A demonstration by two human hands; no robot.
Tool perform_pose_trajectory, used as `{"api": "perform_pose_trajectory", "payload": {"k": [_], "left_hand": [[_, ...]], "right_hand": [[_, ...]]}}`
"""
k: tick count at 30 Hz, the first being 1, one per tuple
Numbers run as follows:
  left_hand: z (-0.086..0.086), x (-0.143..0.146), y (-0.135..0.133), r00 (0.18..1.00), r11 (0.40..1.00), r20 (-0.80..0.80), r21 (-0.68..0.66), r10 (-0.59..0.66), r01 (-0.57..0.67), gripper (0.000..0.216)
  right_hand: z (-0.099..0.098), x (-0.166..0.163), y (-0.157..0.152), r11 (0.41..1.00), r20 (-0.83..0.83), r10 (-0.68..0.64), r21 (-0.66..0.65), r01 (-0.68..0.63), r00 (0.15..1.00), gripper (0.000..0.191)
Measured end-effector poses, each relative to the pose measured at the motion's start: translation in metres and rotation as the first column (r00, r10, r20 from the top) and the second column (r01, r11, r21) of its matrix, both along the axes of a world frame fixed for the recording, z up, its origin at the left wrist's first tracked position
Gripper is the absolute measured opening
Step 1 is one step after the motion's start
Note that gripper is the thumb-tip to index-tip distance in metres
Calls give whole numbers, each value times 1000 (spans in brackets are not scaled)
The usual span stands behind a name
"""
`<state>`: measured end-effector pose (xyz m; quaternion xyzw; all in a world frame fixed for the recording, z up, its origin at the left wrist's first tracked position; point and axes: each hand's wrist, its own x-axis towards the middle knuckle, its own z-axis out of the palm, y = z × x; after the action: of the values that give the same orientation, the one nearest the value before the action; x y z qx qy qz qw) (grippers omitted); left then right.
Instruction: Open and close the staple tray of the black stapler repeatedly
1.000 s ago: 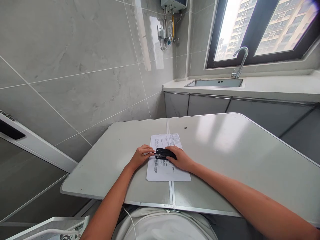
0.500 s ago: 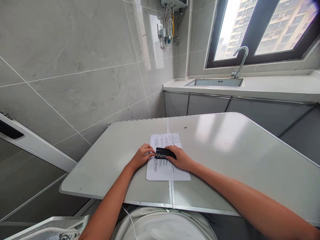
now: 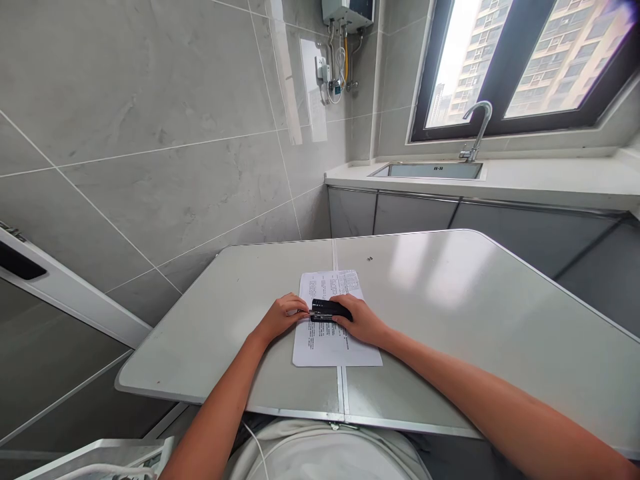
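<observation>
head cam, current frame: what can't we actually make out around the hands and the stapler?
- Black stapler, head view: its rear end is under the right hand; its front tip is behind the left hand fingertips.
- White printed paper sheet: text too small to read; the middle is covered by stapler and hands.
- Small dark bits on the grey folding table: too small to identify.

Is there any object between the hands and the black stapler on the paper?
Nothing visible. The right hand is wrapped over the black stapler, the left hand touches its front end, and it sits on the paper.
</observation>
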<state>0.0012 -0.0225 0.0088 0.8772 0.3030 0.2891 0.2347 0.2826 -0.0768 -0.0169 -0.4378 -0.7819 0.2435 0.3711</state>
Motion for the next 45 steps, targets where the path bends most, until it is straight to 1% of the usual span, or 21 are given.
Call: {"api": "perform_pose_trajectory", "payload": {"k": [4, 8, 12, 14, 16, 18, 20, 22, 24, 27, 28, 30, 31, 33, 34, 36, 38, 40, 42, 43, 45], "left_hand": [[1, -3, 2, 1000, 1000, 3, 11, -19, 19, 15], [4, -7, 2, 996, 1000, 82, -11, -24, 25, 18], [9, -3, -2, 985, 995, 169, -79, -39, 53, 14], [10, 1, -5, 979, 991, 194, -105, -58, 80, 12], [10, 6, -8, 972, 985, 223, -137, -73, 105, 15], [10, 10, -10, 965, 978, 257, -179, -54, 102, 24], [8, 12, -11, 959, 975, 283, -210, -13, 75, 38], [8, 13, -11, 960, 975, 279, -212, -4, 66, 46], [8, 12, -10, 967, 976, 251, -198, -34, 86, 48], [9, 12, -8, 980, 978, 180, -173, -86, 117, 41], [9, 13, -8, 984, 982, 158, -155, -85, 109, 39], [9, 14, -6, 991, 995, 134, -91, -16, 28, 34], [9, 15, -6, 991, 998, 129, -48, 44, -38, 30], [7, 16, -4, 984, 987, 99, 38, 148, -153, 17], [5, 16, -3, 985, 983, 56, 76, 166, -170, 12], [0, 16, -2, 989, 985, -71, 126, 131, -121, 14], [-5, 15, -2, 982, 990, -177, 137, 69, -45, 26], [-9, 14, -1, 975, 992, -218, 122, 36, -9, 37], [-13, 13, -1, 969, 996, -247, 89, 24, -2, 42], [-14, 13, 0, 963, 998, -267, 69, 24, -5, 43], [-16, 13, 1, 952, 999, -306, 37, 28, -17, 44]], "right_hand": [[2, 4, 1, 999, -68, -39, -19, 38, 997, 31], [4, 10, 3, 998, -178, -68, -30, 63, 982, 29], [7, 11, 1, 999, -270, -43, -19, 40, 962, 29], [10, 9, -3, 1000, -284, 12, -1, -13, 959, 29], [14, 5, -7, 996, -274, 92, 23, -89, 957, 29], [17, 1, -12, 988, -248, 152, 43, -146, 957, 29], [20, -3, -16, 986, -218, 165, 53, -157, 962, 29], [22, -6, -20, 987, -178, 160, 56, -152, 971, 30], [24, -7, -22, 985, -129, 169, 60, -163, 977, 31], [24, -9, -23, 978, -64, 204, 65, -200, 977, 32], [24, -9, -22, 978, -61, 202, 68, -198, 978, 32], [23, -8, -18, 989, -97, 140, 67, -134, 985, 32], [22, -6, -14, 996, -129, 78, 58, -71, 989, 32], [20, 3, -4, 994, -186, -93, 34, 101, 978, 33], [20, 10, 2, 981, -198, -183, 25, 192, 963, 33], [18, 30, 14, 936, -189, -340, 31, 351, 921, 33], [17, 56, 25, 889, -160, -443, 47, 455, 882, 33], [16, 84, 34, 864, -132, -494, 38, 503, 859, 33], [15, 109, 41, 861, -101, -507, 0, 509, 856, 34], [15, 119, 43, 871, -83, -491, -27, 490, 867, 34], [17, 135, 46, 910, -46, -409, -98, 404, 911, 35]]}}
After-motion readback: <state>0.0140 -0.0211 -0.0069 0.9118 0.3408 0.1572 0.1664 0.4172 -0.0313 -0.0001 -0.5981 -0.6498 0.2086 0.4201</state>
